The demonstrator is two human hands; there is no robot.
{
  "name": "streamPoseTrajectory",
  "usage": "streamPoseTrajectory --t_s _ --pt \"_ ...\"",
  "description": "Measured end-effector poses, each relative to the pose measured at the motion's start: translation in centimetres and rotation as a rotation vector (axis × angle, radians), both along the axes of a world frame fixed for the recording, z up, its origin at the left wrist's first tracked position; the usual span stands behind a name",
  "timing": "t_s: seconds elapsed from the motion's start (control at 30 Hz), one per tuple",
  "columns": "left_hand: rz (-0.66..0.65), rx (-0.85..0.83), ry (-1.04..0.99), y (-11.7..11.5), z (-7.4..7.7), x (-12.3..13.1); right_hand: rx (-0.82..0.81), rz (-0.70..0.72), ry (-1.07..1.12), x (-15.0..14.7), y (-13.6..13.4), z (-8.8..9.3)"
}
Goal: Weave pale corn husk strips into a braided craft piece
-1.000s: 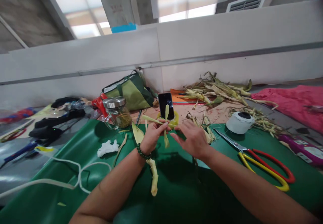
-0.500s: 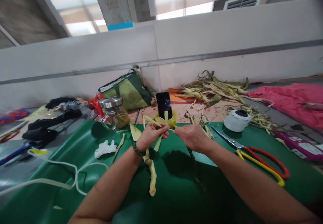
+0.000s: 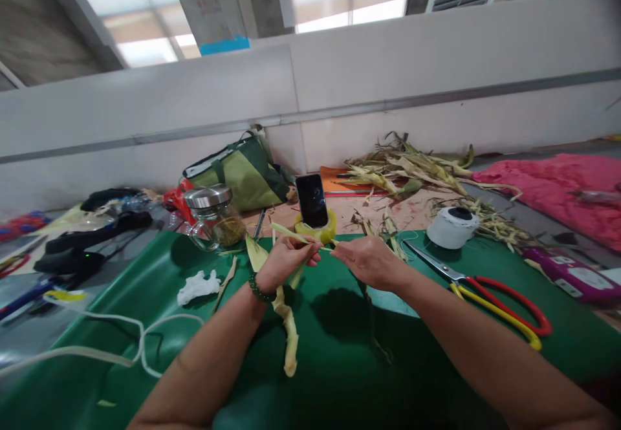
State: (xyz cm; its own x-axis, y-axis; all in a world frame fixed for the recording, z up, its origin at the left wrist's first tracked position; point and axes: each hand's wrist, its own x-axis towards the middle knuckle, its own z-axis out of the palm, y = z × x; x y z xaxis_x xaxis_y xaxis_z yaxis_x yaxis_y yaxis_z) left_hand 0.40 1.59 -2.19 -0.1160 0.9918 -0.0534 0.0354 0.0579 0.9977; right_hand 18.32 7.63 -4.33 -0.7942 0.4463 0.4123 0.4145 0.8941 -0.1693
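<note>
Over the green mat, my left hand (image 3: 288,262), with a dark beaded bracelet at the wrist, pinches a pale yellow-green corn husk strip (image 3: 286,231). Its fingers are closed, and one end sticks out to the upper left. My right hand (image 3: 366,260) is closed just across a small gap, fingertips pinching the thin end of the strip that stretches between both hands. The right fingertips are partly hidden by the hand. Beneath my left wrist lies a pale knobbly stalk (image 3: 290,346) with a broad leaf (image 3: 255,253) above it.
A phone (image 3: 312,200) leans in a yellow holder (image 3: 330,226) behind the hands. Scissors (image 3: 466,278) and a white thread spool (image 3: 452,228) lie right. A glass jar (image 3: 218,220), crumpled tissue (image 3: 198,286) and white cable (image 3: 140,333) are left. Dry husks (image 3: 402,165) are piled behind the green mat (image 3: 330,378).
The upright piece of husk above my left fingers has swung down, and the strip now lies flatter between my hands. Both hands stay nearly in place. The view has shifted slightly.
</note>
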Motion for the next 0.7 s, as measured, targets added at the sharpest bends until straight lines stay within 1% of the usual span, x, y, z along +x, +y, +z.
streamPoseTrajectory --t_s 0.07,0.2,0.23,0.3,0.4,0.47,0.5,0.53,0.6,0.7 --pt "-0.036 -0.015 0.006 0.1 0.0 -0.5 -0.068 0.014 0.006 0.1 0.1 0.2" --pt "-0.124 -0.046 -0.044 0.2 -0.2 -1.1 -0.283 -0.012 -0.014 0.3 0.7 0.6" --pt "-0.143 -0.057 -0.057 0.2 -0.3 -1.1 -0.337 -0.009 0.014 0.3 0.9 0.7" --pt "-0.174 -0.073 -0.059 0.1 -0.4 -0.9 -0.465 0.013 0.140 0.2 1.3 0.8" --pt "-0.211 -0.070 -0.029 -0.1 -0.3 -0.4 -0.771 0.108 0.381 -0.3 1.2 0.8" --pt "-0.247 -0.068 0.001 -0.3 -0.4 -0.1 -0.973 0.193 0.466 -0.8 0.8 0.6" --pt "-0.267 -0.067 0.013 -0.4 -0.5 -0.1 -1.050 0.216 0.487 -1.0 0.5 0.5" --pt "-0.287 -0.068 0.023 -0.4 -0.5 0.0 -1.113 0.219 0.504 -1.2 0.3 0.4" --pt "-0.314 -0.081 0.039 -0.6 -0.6 0.0 -1.219 0.177 0.553 -1.5 -0.1 0.3" --pt "-0.305 -0.113 0.054 -0.9 -0.3 0.1 -1.355 0.108 0.668 -1.5 -0.1 0.1"
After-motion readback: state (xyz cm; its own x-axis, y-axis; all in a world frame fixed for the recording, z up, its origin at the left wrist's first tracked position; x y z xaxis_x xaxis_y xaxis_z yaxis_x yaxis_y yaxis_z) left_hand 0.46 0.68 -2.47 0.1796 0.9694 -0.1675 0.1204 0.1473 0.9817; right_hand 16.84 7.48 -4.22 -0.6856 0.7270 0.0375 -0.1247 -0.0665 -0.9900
